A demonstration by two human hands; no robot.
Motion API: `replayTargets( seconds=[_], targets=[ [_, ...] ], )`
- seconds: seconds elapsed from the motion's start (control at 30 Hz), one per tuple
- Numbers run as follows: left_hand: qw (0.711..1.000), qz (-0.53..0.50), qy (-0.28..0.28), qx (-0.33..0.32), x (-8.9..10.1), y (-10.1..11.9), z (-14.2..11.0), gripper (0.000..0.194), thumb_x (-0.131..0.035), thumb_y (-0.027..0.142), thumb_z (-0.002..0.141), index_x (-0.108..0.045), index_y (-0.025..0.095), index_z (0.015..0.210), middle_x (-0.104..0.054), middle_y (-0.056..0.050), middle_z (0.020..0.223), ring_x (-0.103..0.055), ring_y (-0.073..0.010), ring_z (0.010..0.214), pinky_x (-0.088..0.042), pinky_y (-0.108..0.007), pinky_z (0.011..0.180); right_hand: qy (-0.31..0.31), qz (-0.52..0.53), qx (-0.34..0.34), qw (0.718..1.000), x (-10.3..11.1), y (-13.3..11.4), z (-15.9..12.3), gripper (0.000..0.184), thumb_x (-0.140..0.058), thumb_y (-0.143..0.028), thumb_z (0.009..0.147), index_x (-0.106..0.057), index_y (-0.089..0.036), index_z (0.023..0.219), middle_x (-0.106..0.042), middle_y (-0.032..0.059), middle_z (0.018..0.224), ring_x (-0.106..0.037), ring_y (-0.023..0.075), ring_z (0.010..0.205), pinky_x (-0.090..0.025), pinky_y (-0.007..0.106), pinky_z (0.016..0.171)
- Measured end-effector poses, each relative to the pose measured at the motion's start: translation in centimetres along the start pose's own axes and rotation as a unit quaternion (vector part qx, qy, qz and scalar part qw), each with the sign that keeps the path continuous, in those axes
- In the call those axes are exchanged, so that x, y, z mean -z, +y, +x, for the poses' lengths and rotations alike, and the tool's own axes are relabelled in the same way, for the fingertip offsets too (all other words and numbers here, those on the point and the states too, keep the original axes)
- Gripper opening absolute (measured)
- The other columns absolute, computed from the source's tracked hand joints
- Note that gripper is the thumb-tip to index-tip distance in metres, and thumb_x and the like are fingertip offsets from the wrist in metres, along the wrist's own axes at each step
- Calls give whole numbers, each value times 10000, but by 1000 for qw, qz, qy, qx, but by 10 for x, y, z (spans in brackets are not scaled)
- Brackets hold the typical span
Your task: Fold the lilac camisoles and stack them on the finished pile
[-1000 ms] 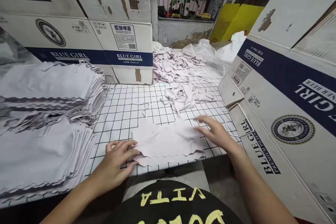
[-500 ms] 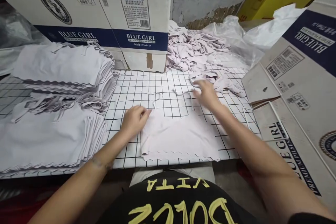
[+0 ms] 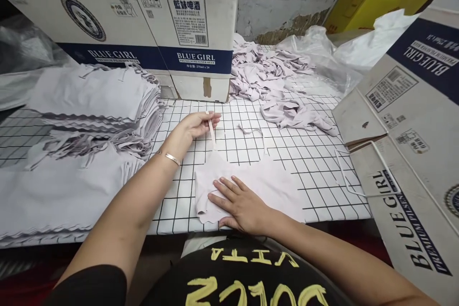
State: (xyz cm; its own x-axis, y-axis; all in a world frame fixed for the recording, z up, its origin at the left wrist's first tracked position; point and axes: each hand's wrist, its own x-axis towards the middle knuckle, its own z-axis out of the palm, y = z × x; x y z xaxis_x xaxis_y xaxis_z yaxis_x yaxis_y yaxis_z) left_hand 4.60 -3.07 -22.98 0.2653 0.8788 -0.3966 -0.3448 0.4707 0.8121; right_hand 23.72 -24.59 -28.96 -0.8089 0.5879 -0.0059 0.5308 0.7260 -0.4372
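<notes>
A pale pink camisole top [image 3: 272,181] lies flat at the table's front edge, its scalloped hem toward me. My left hand [image 3: 195,124] pinches its left strap [image 3: 212,135] and holds it stretched away from the body of the garment. Spread flat, my right hand [image 3: 240,203] presses on the left half of the fabric. The other strap [image 3: 253,130] lies loose and curled on the grid-patterned cloth. To the left are stacks of similar tops, an upper stack [image 3: 89,93] and a nearer stack [image 3: 68,186].
White beer cartons [image 3: 201,64] stand behind the stacks. Another carton [image 3: 398,119] leans at the right, with a white wire frame [image 3: 344,177] against it. A heap of crumpled pink garments [image 3: 265,69] lies at the back, with one bunched garment [image 3: 296,114] nearer. Clear plastic [image 3: 315,52] lies behind.
My left hand has moved up from the garment's top corner and pulled the left strap straight. My right hand has come down from near the bunched garment onto the fabric.
</notes>
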Motion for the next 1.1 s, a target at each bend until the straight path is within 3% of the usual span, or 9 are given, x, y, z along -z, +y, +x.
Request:
replayTargets(
  seconds=[0.13, 0.23, 0.37, 0.5, 0.63, 0.73, 0.83, 1.0, 1.1],
  targets=[
    [996, 37, -17, -85, -8, 35, -1, 70, -609, 134, 858, -645, 117, 916, -731, -106, 879, -690, -144, 729, -552, -271, 705, -3, 64, -5, 998, 1, -5, -2, 702, -437, -612, 908, -326, -247, 1498, -194, 132, 1583, -115, 335, 1467, -69, 592, 1167],
    [962, 164, -70, -208, -21, 39, -25, 138, -679, 209, 819, -711, 142, 935, -743, -101, 926, -698, -168, 805, -547, -320, 812, 65, 216, -43, 973, 16, 4, 2, 549, -512, -562, 896, -512, -285, 1370, -455, 105, 1460, -348, 312, 1382, -224, 557, 1142],
    [856, 372, -147, -327, -36, 18, -71, 219, -641, 135, 774, -778, 227, 918, -742, -61, 1016, -656, -214, 1031, -487, -383, 984, 235, 481, -179, 826, 61, 29, 16, 339, -582, -474, 880, -657, -240, 1112, -641, 86, 1095, -609, 199, 902, -505, 389, 817],
    [807, 435, -157, -366, -42, -3, -95, 376, -546, 40, 735, -783, 275, 906, -734, -37, 1044, -634, -216, 1062, -487, -396, 984, 185, 621, -153, 746, 98, 45, 33, 339, -751, -383, 759, -681, -205, 1040, -628, 41, 943, -508, 102, 680, -442, 270, 648],
    [797, 458, -152, -363, -43, -7, -94, 392, -516, 27, 726, -772, 258, 911, -727, -36, 1052, -623, -219, 1069, -488, -385, 959, 105, 649, -125, 743, 107, 40, 45, 240, -799, -336, 706, -707, -159, 839, -596, 2, 740, -473, 83, 626, -391, 239, 592],
    [775, 494, -109, -379, -40, -11, -103, 322, -534, 67, 770, -734, 220, 971, -702, -63, 1078, -605, -225, 1053, -455, -392, 947, 123, 635, -152, 748, 107, 37, 46, 224, -825, -309, 665, -710, -145, 764, -600, -6, 693, -473, 74, 596, -380, 229, 561],
    [727, 562, -27, -393, -27, -33, -131, 152, -559, 227, 860, -666, 190, 962, -662, -76, 1012, -571, -228, 973, -405, -416, 900, 178, 641, -205, 718, 105, 42, 40, 229, -841, -297, 636, -693, -155, 738, -607, -17, 656, -483, 66, 561, -380, 219, 534],
    [592, 702, -190, -347, 7, -104, -185, 152, -564, 321, 897, -621, 180, 901, -623, -58, 920, -519, -220, 887, -295, -428, 831, 221, 652, -285, 667, 86, 55, 23, 270, -842, -311, 625, -667, -162, 768, -653, 8, 696, -525, 74, 560, -377, 204, 492],
    [587, 708, -164, -356, 16, -127, -199, 208, -445, 181, 944, -616, 164, 827, -617, -39, 813, -507, -189, 824, -254, -422, 812, 230, 655, -294, 657, 66, 57, 20, 261, -833, -324, 640, -658, -154, 734, -639, 10, 700, -496, 66, 542, -361, 207, 474]
  ],
)
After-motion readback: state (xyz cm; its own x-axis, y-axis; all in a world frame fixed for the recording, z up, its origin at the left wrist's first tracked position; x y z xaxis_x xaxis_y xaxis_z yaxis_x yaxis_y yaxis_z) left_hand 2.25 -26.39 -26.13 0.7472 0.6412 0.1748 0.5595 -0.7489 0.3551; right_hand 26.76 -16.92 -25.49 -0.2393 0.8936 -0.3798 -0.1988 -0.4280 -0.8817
